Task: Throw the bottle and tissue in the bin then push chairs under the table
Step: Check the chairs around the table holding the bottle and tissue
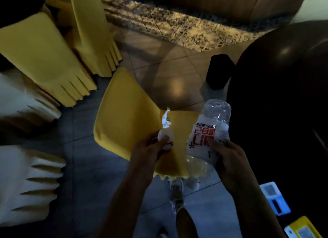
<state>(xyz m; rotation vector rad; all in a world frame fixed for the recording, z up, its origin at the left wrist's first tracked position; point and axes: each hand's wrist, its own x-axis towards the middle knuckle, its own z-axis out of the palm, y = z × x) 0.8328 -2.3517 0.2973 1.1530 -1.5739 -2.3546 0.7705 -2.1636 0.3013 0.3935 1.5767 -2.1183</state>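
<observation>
Left hand [147, 150] — fingers curled round a crumpled white tissue [166, 131], one twisted end sticking up. Right hand [229, 154] grips a clear bottle [211, 129] on its white-and-red label, and the bottle is tilted. Both are held in the air over the near edge of a yellow-covered chair [124, 117], tissue left of bottle, not touching. Dark round table [284, 96] at right, with a blue-white card [274, 198] at its near edge. Dark upright block [219, 71] on the floor beside the table — possibly a bin, too dim to tell. More covered chairs [44, 60] at left.
</observation>
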